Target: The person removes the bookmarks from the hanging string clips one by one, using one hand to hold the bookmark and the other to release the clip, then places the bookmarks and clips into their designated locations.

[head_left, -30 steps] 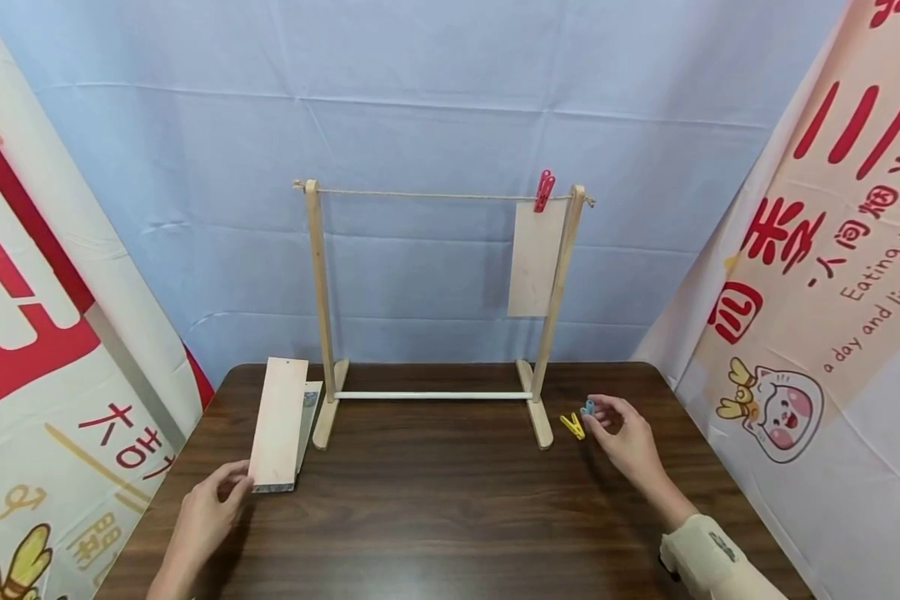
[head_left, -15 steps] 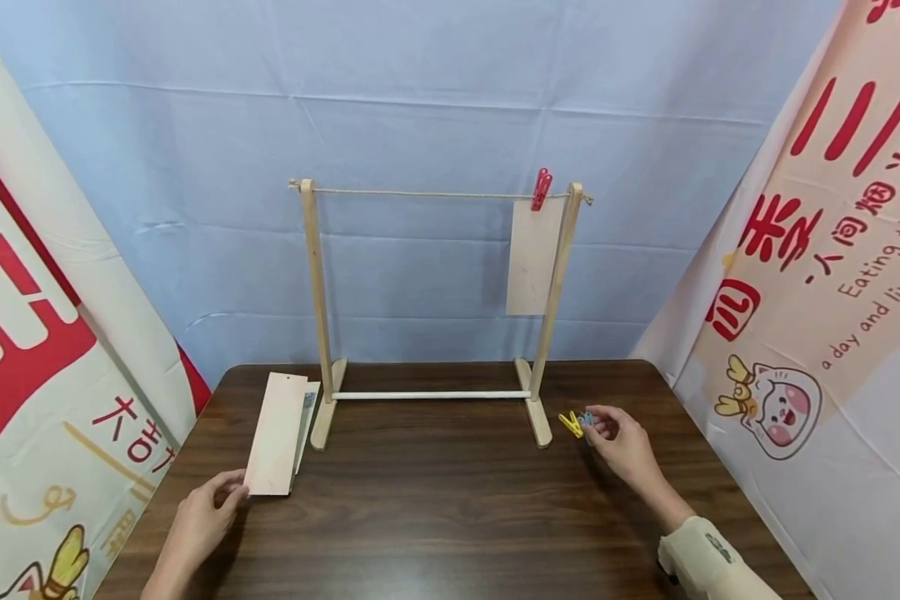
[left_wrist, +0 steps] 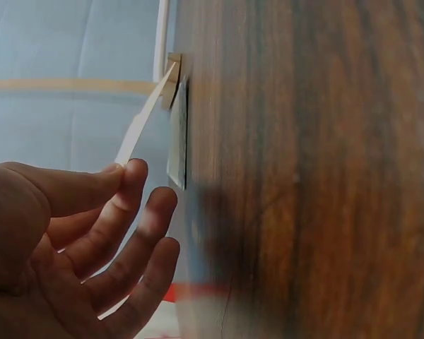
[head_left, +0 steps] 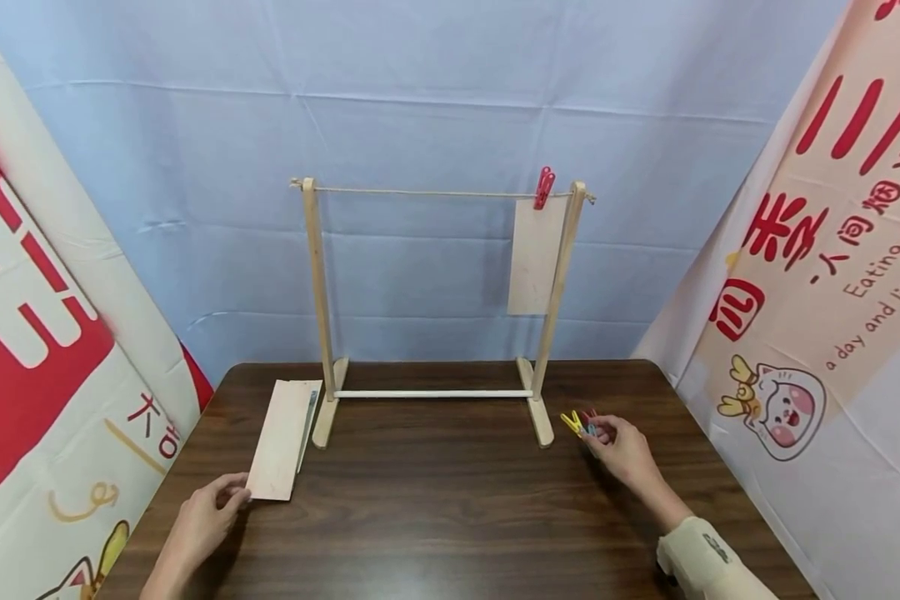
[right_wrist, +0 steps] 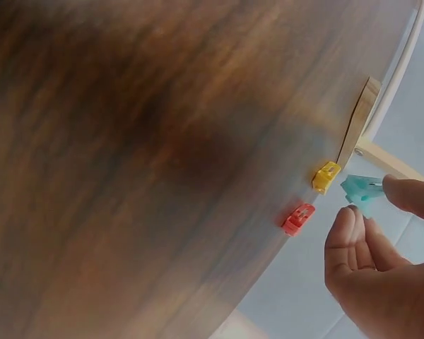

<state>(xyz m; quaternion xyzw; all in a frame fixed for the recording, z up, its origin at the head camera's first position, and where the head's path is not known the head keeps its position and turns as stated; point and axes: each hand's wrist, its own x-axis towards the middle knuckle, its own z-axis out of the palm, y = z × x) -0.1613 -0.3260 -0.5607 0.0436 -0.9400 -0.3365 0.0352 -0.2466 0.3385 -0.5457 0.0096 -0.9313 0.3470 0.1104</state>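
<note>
My left hand [head_left: 204, 521] pinches the near left corner of a long pale card [head_left: 279, 442] between thumb and fingers. In the left wrist view the card [left_wrist: 145, 120] appears edge-on, tilted above the tabletop. Another card [left_wrist: 177, 145] lies flat beneath it. At the right, my right hand [head_left: 626, 450] holds a light blue clothespin [right_wrist: 364, 188] by thumb and fingertips, apart from the table. A yellow clothespin [right_wrist: 326, 176] and a red clothespin [right_wrist: 297, 219] lie close by on the tabletop; in the head view the hand partly hides the red one.
A wooden stand [head_left: 317, 292] with a string [head_left: 420, 193] across its top stands at the table's back. Near its right post, a red clothespin [head_left: 544, 188] clips a pale card [head_left: 534, 258] to the string. A white rod [head_left: 432, 394] joins the feet above the dark wooden table [head_left: 435, 500].
The held card has moved slightly toward me and tipped lower. My right hand has come down a little with the blue clothespin, and the red clothespin on the table now shows behind it.
</note>
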